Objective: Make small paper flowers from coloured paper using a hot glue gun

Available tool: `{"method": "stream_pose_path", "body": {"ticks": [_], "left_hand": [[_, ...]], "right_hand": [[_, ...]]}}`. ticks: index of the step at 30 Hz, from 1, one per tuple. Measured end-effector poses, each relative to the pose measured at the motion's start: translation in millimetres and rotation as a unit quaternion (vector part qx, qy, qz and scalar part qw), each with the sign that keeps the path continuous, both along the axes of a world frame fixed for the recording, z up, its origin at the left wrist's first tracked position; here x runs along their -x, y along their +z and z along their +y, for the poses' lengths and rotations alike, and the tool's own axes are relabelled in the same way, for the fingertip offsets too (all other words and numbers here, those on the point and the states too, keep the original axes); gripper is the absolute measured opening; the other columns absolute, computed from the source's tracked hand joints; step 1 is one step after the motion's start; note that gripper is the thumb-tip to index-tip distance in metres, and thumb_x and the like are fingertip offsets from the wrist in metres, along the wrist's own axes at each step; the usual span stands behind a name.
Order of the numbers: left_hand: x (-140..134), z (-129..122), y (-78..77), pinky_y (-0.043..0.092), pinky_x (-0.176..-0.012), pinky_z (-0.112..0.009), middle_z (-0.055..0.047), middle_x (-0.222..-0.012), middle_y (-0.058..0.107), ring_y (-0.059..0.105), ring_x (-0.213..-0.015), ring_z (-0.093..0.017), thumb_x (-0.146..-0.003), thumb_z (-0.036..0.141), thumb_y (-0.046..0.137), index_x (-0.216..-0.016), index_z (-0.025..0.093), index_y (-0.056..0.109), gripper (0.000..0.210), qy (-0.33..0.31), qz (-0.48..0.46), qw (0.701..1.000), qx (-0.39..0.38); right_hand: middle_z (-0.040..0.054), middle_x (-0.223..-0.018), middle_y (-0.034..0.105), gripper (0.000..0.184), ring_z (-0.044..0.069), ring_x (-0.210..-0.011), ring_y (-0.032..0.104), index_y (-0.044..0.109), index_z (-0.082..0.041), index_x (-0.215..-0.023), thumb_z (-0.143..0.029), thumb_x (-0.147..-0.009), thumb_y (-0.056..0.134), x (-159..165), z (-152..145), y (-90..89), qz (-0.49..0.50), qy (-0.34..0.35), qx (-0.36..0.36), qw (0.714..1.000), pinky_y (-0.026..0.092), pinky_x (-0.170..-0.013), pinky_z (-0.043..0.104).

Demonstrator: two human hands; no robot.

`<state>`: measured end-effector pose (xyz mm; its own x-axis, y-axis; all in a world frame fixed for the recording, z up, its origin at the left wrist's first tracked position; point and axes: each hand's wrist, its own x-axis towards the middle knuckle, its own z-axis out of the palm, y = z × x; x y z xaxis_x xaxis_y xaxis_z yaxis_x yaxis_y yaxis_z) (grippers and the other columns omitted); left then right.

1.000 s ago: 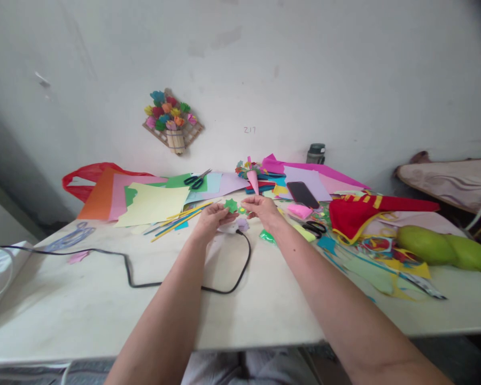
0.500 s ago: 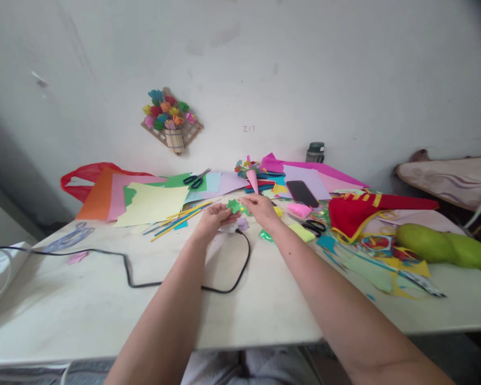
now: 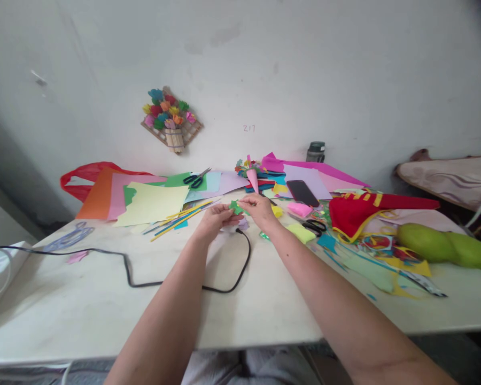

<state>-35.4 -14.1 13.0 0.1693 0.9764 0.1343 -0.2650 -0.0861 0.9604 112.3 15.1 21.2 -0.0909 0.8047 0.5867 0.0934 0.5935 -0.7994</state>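
Observation:
A small green paper cutout (image 3: 234, 206) with a jagged, flower-like edge is held just above the middle of the table, between both hands. My left hand (image 3: 217, 220) pinches its left side between thumb and fingers. From the right, my right hand (image 3: 258, 209) has its fingertips closed on the other edge. Part of the cutout is hidden by the fingers. Below the hands lie a pale purple paper piece (image 3: 243, 222) and the end of a black cable (image 3: 248, 256). Just beyond them rests a pink paper cone (image 3: 252, 181) with colourful paper flowers at its wide end.
Coloured paper sheets (image 3: 154, 206), scissors (image 3: 196, 179) and paper strips (image 3: 180, 220) lie left of my hands. On the right are a phone (image 3: 302, 193), second scissors (image 3: 316, 227), soft clay packs (image 3: 300, 209), red cloth (image 3: 356, 211), a green pillow-like object (image 3: 441, 246) and paper scraps.
The green cutout has turned slightly and shifted a little between the fingertips. Both arms stay in nearly the same place.

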Motion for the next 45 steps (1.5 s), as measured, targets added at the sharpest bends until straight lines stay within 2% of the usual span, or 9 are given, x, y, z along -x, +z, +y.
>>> {"method": "stream_pose_path", "body": {"ticks": [10, 15, 19, 31, 33, 36, 39, 42, 45], "left_hand": [[-0.7, -0.5, 0.9, 0.051, -0.068, -0.028, -0.009, -0.077, 0.067, 0.065, -0.074, -0.02, -0.062, 0.024, 0.07, -0.079, 0.009, 0.061, 0.024, -0.021, -0.003, 1.0, -0.005], [-1.4, -1.1, 0.9, 0.051, -0.07, -0.029, -0.008, -0.076, 0.067, 0.065, -0.075, -0.02, -0.062, 0.023, 0.07, -0.078, 0.009, 0.062, 0.022, -0.025, -0.009, 1.0, -0.011], [-1.9, -1.7, 1.7, 0.051, -0.07, -0.029, -0.009, -0.076, 0.067, 0.065, -0.074, -0.02, -0.062, 0.022, 0.07, -0.077, 0.009, 0.061, 0.021, -0.028, -0.01, 1.0, -0.011], [-2.5, -1.3, 1.2, 0.052, -0.069, -0.029, -0.007, -0.071, 0.065, 0.065, -0.077, -0.022, -0.064, 0.02, 0.069, -0.073, 0.01, 0.057, 0.018, -0.011, -0.029, 0.999, 0.009], [-2.3, -0.8, 0.8, 0.052, -0.069, -0.029, -0.007, -0.071, 0.066, 0.065, -0.077, -0.022, -0.065, 0.019, 0.068, -0.074, 0.01, 0.057, 0.017, -0.009, -0.029, 0.999, 0.011], [-1.9, -0.4, 0.1, 0.052, -0.069, -0.03, -0.007, -0.071, 0.065, 0.065, -0.077, -0.022, -0.065, 0.019, 0.068, -0.074, 0.01, 0.057, 0.018, -0.009, -0.026, 1.0, 0.006], [-1.6, -0.3, -0.1, 0.052, -0.068, -0.03, -0.007, -0.071, 0.066, 0.066, -0.076, -0.023, -0.064, 0.022, 0.069, -0.075, 0.01, 0.058, 0.02, -0.014, -0.015, 1.0, -0.002], [-2.1, -0.8, 0.6, 0.052, -0.067, -0.03, -0.009, -0.074, 0.067, 0.066, -0.076, -0.023, -0.063, 0.024, 0.069, -0.077, 0.01, 0.059, 0.022, -0.024, 0.001, 1.0, -0.008], [-3.0, -2.0, 2.0, 0.052, -0.068, -0.031, -0.01, -0.075, 0.067, 0.065, -0.076, -0.023, -0.064, 0.026, 0.069, -0.08, 0.009, 0.06, 0.025, -0.03, 0.018, 0.999, -0.014]], "right_hand": [[0.0033, -0.082, 0.057, 0.004, 0.015, -0.076, 0.053, 0.067, -0.021, -0.062, -0.022, -0.062, 0.064, 2.4, -1.5, -0.6, -0.005, -0.001, 0.015, 1.0, 0.041, -0.069, 0.027], [0.0038, -0.083, 0.056, 0.003, 0.015, -0.077, 0.053, 0.067, -0.02, -0.063, -0.022, -0.061, 0.065, 2.9, 0.5, -3.0, 0.006, 0.005, 0.004, 1.0, 0.042, -0.068, 0.027], [0.0038, -0.082, 0.056, 0.003, 0.015, -0.077, 0.052, 0.065, -0.02, -0.063, -0.022, -0.061, 0.065, 2.5, 1.7, -2.9, -0.012, -0.017, -0.01, 1.0, 0.042, -0.068, 0.027], [0.0045, -0.083, 0.057, 0.014, 0.015, -0.077, 0.053, 0.063, -0.019, -0.066, -0.032, -0.067, 0.06, 1.8, 1.7, -2.5, -0.004, -0.034, -0.006, 0.999, 0.042, -0.07, 0.027], [0.004, -0.082, 0.058, 0.018, 0.014, -0.072, 0.052, 0.064, -0.019, -0.072, -0.035, -0.068, 0.059, 0.8, 3.2, -3.4, -0.007, -0.058, 0.013, 0.998, 0.042, -0.069, 0.027], [0.0036, -0.081, 0.061, 0.03, 0.014, -0.07, 0.053, 0.063, -0.018, -0.081, -0.043, -0.065, 0.059, 0.0, 5.4, -5.4, 0.014, -0.077, 0.082, 0.994, 0.043, -0.068, 0.028], [0.0035, -0.081, 0.063, 0.038, 0.015, -0.074, 0.055, 0.063, -0.017, -0.082, -0.047, -0.059, 0.063, 0.3, 4.1, -5.6, 0.035, -0.032, 0.14, 0.989, 0.042, -0.068, 0.028], [0.0032, -0.073, 0.064, 0.037, 0.014, -0.07, 0.056, 0.064, -0.016, -0.076, -0.047, -0.056, 0.065, 1.0, -1.8, -2.6, 0.046, 0.03, 0.193, 0.98, 0.041, -0.066, 0.027], [0.0019, -0.066, 0.063, 0.035, 0.012, -0.063, 0.054, 0.064, -0.015, -0.07, -0.045, -0.054, 0.067, 1.2, -8.5, 1.8, 0.061, 0.046, 0.237, 0.969, 0.039, -0.062, 0.026]]}}
